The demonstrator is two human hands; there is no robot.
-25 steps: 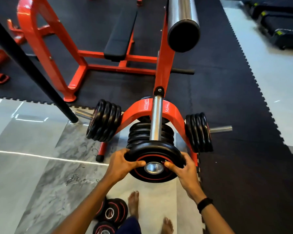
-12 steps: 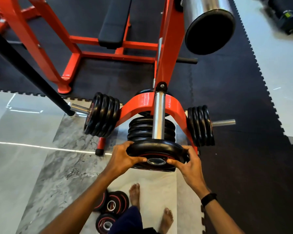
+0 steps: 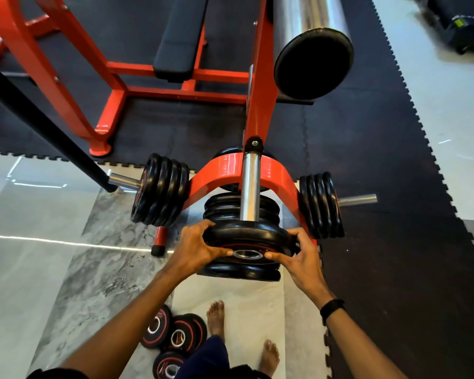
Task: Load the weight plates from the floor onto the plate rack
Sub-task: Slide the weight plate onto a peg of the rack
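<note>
head view. both hands hold one black weight plate [image 3: 248,237] by its rim at the near end of the chrome peg [image 3: 249,191] of the orange plate rack [image 3: 225,169]. left hand [image 3: 196,248]: fingers curled over the plate's left edge, thumb across its near face beside the metal hub. right hand [image 3: 298,257]: fingers curled round the right edge, thumb reaching in toward the hub. the plate sits on the peg, tilted so its red-ringed face points down and toward the camera. just below it shows the edge of another plate [image 3: 241,273] (cannot tell whether it is on the peg or hanging from the held one).

farther along the same peg, a stack of black plates [image 3: 227,206] sits against the rack frame. left side peg carries a set of plates [image 3: 159,190]; right side peg carries a smaller set [image 3: 320,205], bare chrome showing beyond it.

on the marble floor [image 3: 66,269], near left of the bare feet, three small red-marked plates [image 3: 177,336] lie leaning together. black wristband [image 3: 331,309] on the right wrist. far: orange bench frame [image 3: 66,50] on black rubber mat [image 3: 381,242].
</note>
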